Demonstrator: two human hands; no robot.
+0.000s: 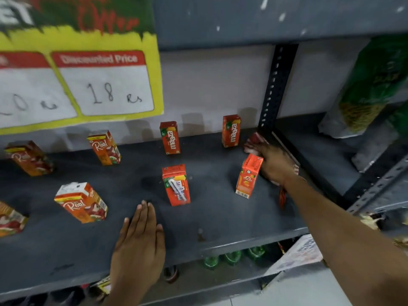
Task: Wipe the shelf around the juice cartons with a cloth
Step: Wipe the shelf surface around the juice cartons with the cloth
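Several orange juice cartons stand spaced out on a dark grey shelf [220,213]. My right hand [273,164] reaches to the shelf's back right corner and presses a red and white cloth [254,141] onto the surface. It is just behind the front right carton [248,176] and beside the back right Maaza carton [231,130]. My left hand [141,237] lies flat on the shelf near the front edge, fingers together, holding nothing. A Maaza carton with a straw [176,185] stands just beyond its fingertips, and a Real carton [82,203] is to its left.
A yellow price sign [88,69] hangs over the upper left. A perforated black upright [273,85] bounds the shelf on the right. Beyond it stands a green packet [371,85]. Green bottles [231,257] sit on the shelf below.
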